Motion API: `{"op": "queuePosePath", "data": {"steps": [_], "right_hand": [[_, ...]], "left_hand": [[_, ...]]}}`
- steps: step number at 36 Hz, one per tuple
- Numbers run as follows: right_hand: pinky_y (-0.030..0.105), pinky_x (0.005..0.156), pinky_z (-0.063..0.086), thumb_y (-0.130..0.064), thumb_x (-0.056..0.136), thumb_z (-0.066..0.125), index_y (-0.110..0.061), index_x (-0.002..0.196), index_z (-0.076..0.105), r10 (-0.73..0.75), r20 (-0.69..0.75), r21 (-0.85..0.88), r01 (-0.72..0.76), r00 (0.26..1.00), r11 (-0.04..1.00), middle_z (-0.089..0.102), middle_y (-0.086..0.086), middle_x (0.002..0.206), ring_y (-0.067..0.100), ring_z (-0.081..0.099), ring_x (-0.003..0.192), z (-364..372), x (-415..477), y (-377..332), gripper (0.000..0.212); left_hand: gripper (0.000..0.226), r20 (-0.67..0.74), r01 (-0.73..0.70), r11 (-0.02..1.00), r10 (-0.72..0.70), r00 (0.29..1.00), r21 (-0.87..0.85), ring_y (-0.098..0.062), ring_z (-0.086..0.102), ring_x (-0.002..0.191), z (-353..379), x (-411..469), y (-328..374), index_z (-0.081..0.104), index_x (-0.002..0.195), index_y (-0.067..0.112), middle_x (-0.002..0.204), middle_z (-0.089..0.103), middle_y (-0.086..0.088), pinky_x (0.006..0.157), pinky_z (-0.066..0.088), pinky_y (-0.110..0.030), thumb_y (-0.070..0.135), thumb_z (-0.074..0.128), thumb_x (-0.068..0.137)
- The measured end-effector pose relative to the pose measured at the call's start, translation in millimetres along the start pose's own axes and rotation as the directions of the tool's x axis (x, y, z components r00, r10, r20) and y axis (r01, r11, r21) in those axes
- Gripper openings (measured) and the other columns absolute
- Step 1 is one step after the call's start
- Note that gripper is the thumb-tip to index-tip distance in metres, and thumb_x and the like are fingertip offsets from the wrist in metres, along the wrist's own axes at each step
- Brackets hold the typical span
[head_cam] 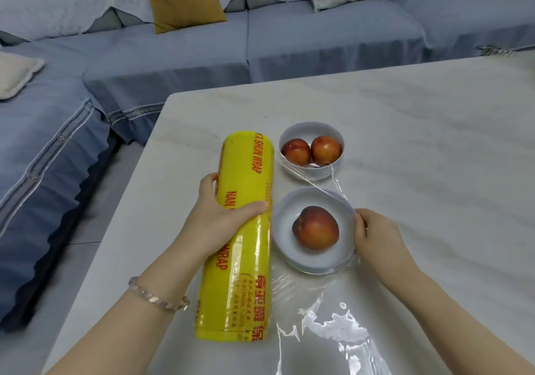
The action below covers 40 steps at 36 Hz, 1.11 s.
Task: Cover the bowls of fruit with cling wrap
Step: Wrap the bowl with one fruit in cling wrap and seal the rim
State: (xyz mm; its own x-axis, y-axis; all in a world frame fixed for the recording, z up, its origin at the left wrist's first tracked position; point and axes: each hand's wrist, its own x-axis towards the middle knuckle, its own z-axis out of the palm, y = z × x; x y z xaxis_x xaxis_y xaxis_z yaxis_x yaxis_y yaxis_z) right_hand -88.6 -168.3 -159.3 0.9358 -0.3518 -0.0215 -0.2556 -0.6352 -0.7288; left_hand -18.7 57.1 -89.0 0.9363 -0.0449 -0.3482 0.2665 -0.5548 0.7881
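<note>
**Fig. 1. Film drawn across the near bowl, head view.** My left hand (223, 224) is wrapped over the yellow cling wrap roll (249, 166), thumb on top and fingers curled round its far-left side, pinning it to the table (434, 143). The roll's long axis runs from me outward. It lies just left of both bowls and reaches alongside both of them.

My right hand (373, 232) sits at the right rim of the near bowl (289, 209), which holds one fruit (315, 227). The fingertips (359, 221) pinch the edge of the film. The film (327, 325) leaves the roll rightward, at right angles to that axis. It appears to span the near bowl, and the slack lies crumpled and glossy on the table nearer to me.

The film's far edge has bunched into a thin strand. The strand runs diagonally from my right fingertips to the near rim of the far bowl (311, 127). That bowl holds two fruits (296, 150) and stands uncovered, beyond the near bowl and close to it.

As I judge it, the next move turns on this layout: the pull goes to the right, across the roll's axis, while my left hand acts as anchor. My right hand is the nearer to the film's free edge. The bunched strand would need spreading before the sheet can seal flat around the rim.
</note>
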Motion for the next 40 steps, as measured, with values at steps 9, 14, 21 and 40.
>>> {"op": "queuePosePath", "data": {"steps": [9,14,21,40], "right_hand": [[0.026,0.056,0.035,-0.013,0.095,0.036,-0.022,0.069,0.05,-0.007,0.05,-0.049,0.01,0.999,0.999,0.053,-0.003,0.064,0.021,0.048,0.065,-11.7,-5.6,4.0,0.031],[0.024,0.053,0.031,-0.012,0.095,0.037,-0.018,0.076,0.057,0.015,0.045,-0.074,-0.012,0.999,0.997,0.056,-0.004,0.064,0.015,0.051,0.063,-17.7,-4.9,4.8,0.029],[0.028,0.061,0.033,-0.011,0.095,0.036,-0.012,0.088,0.064,0.067,0.072,-0.107,-0.059,0.995,0.992,0.064,0.01,0.079,0.025,0.054,0.074,-18.4,0.3,1.5,0.029],[0.032,0.062,0.033,-0.009,0.094,0.036,-0.003,0.085,0.064,0.102,0.03,-0.242,-0.091,0.994,0.966,0.058,0.012,0.071,0.032,0.05,0.07,-16.5,-0.4,-6.6,0.03]], "left_hand": [[0.12,-0.07,0.138,0.962,-0.124,0.99,0.237,-0.03,0.055,0.11,11.0,-4.1,-26.4,-0.001,0.146,0.042,0.135,0.047,-0.006,0.094,0.047,-0.045,0.071,0.063,0.048],[0.118,-0.066,0.168,0.93,-0.155,0.986,0.328,-0.033,0.051,0.115,16.5,1.7,-27.2,-0.011,0.145,0.041,0.135,0.041,-0.012,0.095,0.044,-0.042,0.072,0.066,0.061],[0.103,-0.088,0.16,0.942,-0.14,0.986,0.296,-0.034,0.052,0.111,22.2,1.5,-30.8,-0.009,0.145,0.043,0.132,0.039,-0.014,0.09,0.043,-0.039,0.073,0.056,0.071],[0.105,-0.111,0.142,0.853,-0.1,0.989,0.501,-0.036,0.056,0.099,2.9,-0.6,-37.6,-0.019,0.14,0.05,0.12,0.041,-0.014,0.087,0.048,-0.039,0.073,0.055,0.07]]}}
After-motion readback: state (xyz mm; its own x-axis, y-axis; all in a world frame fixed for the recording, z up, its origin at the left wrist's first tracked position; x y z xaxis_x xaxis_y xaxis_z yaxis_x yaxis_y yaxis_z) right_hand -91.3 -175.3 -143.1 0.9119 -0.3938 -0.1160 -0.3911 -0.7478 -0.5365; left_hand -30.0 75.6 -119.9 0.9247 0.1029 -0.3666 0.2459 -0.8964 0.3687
